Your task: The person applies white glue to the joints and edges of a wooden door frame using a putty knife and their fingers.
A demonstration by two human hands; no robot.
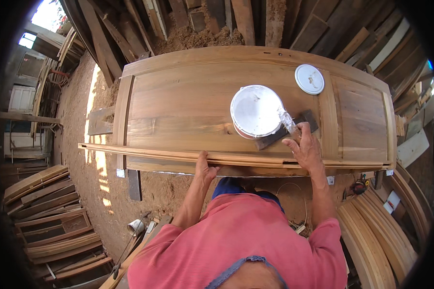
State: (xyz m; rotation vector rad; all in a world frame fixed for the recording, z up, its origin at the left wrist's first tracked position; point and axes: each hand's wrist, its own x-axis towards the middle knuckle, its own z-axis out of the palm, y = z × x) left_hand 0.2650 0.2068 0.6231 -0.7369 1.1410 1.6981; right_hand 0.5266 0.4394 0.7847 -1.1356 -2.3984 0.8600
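Two hands at the near edge of a wooden door panel, one steadying a strip, one by a white pot.

The left hand [205, 168] lies on the long wooden strip [178, 154] at the near edge of the door panel [178, 101], fingers close together and curled over it, thumb out to the right. The strip's long axis runs left to right along the panel's near side, its left end jutting past the panel. The right hand [304, 150] rests palm down on the panel, fingers loosely spread; its fingertips hold a crumpled clear plastic wrap [287, 120] touching the rim of the open white pot [256, 111]. A dark flat block [287, 131] lies slantwise under the pot and hand. The round white lid [309, 79] sits apart on the far right.
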